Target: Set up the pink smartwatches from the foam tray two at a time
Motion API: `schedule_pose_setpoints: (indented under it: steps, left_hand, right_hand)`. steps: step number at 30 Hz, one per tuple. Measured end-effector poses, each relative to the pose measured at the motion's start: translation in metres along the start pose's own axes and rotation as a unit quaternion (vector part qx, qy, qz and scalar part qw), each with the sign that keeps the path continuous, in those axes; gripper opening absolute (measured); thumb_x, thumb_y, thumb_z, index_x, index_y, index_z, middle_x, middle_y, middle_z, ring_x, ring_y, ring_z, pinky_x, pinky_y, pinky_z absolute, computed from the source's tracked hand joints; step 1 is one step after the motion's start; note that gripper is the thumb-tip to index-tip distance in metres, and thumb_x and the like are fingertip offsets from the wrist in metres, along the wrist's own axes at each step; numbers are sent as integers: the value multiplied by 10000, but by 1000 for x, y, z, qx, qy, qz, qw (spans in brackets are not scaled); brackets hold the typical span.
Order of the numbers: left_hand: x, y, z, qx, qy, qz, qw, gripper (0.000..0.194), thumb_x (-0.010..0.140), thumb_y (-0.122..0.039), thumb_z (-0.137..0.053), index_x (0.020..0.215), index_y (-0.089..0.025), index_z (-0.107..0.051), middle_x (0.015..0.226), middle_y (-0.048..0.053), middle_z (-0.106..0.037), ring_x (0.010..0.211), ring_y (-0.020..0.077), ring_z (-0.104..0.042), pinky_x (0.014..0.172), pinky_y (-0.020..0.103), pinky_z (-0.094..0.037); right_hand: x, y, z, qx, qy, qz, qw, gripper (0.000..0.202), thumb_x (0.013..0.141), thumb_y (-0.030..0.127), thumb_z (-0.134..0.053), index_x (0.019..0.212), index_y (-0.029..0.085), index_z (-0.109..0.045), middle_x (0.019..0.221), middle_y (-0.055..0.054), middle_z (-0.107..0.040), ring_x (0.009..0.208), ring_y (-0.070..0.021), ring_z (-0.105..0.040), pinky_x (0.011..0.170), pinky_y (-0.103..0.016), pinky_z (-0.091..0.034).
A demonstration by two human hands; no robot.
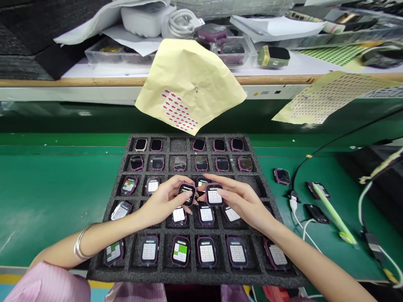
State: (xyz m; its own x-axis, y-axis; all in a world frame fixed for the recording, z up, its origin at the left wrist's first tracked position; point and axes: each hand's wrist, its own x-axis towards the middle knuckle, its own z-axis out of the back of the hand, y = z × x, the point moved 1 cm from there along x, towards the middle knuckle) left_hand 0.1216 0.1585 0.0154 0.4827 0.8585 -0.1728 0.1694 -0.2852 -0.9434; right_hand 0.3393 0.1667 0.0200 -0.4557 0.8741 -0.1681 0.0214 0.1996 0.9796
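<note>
Over the middle of a dark grey foam tray [201, 277], both hands hold up a purple-rimmed watch body each. My left hand [168, 197] is closed on a smartwatch [186, 195] whose black screen shows white text, the thumb on its face. In my right hand [242, 199] is another smartwatch [214, 196], with a white grid on its screen and the thumb at its right edge. The two watches are close together. Around them, several more watches lie face up in the compartments: dark screens in the far rows, lit grids such as a green-and-white one [180, 251] nearer me.
A green bench [56, 188] carries the tray. At right lie a loose watch [281, 176], a light-green pen [335, 214], cables and a black charger-like piece [316, 213]. Yellow arrow-sticker sheets [189, 79] hang from the shelf, which holds boxes, a coiled white cable [182, 24] and papers.
</note>
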Motion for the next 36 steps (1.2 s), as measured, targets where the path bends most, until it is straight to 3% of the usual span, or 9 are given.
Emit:
schedule_pose_setpoints:
  steps: [7, 13, 15, 18, 23, 28, 31, 34, 36]
  left_hand:
    - [-1, -3, 1, -32, 11, -6, 999, 222, 879, -237, -580, 1089, -176, -538, 919, 44, -609, 832, 183, -651, 660, 310, -594]
    - [-3, -5, 2, -16, -5, -6, 1000, 427, 774, -133, -681, 1155, -203, -501, 998, 65, -605, 896, 203, -644, 712, 326, -582]
    - [-3, -4, 3, -10, -3, -9, 1000, 471, 761, -111, -689, 1175, -212, -489, 1014, 64, -599, 900, 194, -635, 716, 313, -577]
    - [-4, -3, 2, -8, 0, -13, 1000, 457, 775, -134, -683, 1185, -210, -497, 1016, 69, -593, 894, 194, -625, 699, 305, -573]
    - [-5, -2, 0, -5, -3, -12, 1000, 445, 780, -167, -692, 1185, -207, -513, 1022, 74, -594, 901, 198, -619, 692, 298, -568]
    - [-6, -1, 0, 7, 3, -7, 1000, 428, 799, -168, -674, 1188, -200, -499, 1031, 73, -592, 908, 194, -618, 701, 293, -570]
    - [-6, 0, -1, 8, 8, -9, 1000, 413, 820, -156, -652, 1195, -202, -486, 1036, 69, -583, 914, 180, -610, 714, 280, -566]
    - [-6, 1, -1, 4, 8, -14, 1000, 413, 812, -158, -662, 1188, -210, -499, 1016, 60, -581, 910, 184, -610, 708, 281, -566]
    - [-6, 0, -1, -2, 2, -17, 1000, 419, 802, -166, -674, 1185, -210, -510, 1013, 62, -578, 905, 194, -616, 699, 287, -569]
  right_hand:
    - [-13, 19, 7, 26, -4, 7, 1000, 673, 739, 228, -789, 1344, 249, -495, 1222, -107, -642, 1041, -276, -659, 938, -451, -521]
    - [-29, 28, 58, -167, -83, 34, 982, 611, 788, 333, -744, 1338, 265, -486, 1161, -93, -665, 1059, -300, -641, 966, -503, -501]
    - [-31, 21, 79, -308, -112, 67, 942, 527, 792, 395, -726, 1269, 256, -551, 1158, -94, -652, 1048, -313, -633, 975, -509, -482]
    - [-34, 8, 98, -504, -96, 114, 851, 453, 831, 445, -659, 1212, 207, -598, 1164, -128, -601, 1087, -322, -581, 954, -483, -469]
    - [-36, 18, 92, -631, -54, 135, 762, 512, 871, 486, -587, 1289, 192, -562, 1235, -159, -552, 1121, -355, -521, 917, -510, -426]
    - [-14, 23, 52, -641, -12, 147, 753, 266, 959, 336, -478, 1036, 195, -690, 1017, -119, -672, 970, -308, -573, 841, -462, -453]
    - [-2, 6, 31, -669, -75, 106, 732, 214, 930, 257, -519, 954, 137, -694, 872, -157, -664, 879, -332, -583, 802, -497, -470]
    - [1, -4, 23, -592, -114, 104, 791, 228, 895, 260, -579, 1080, 149, -655, 880, -122, -655, 868, -303, -600, 837, -496, -481]
    - [1, -1, 22, -512, -87, 115, 847, 201, 884, 297, -605, 1035, 183, -674, 907, -100, -654, 895, -282, -611, 855, -471, -485]
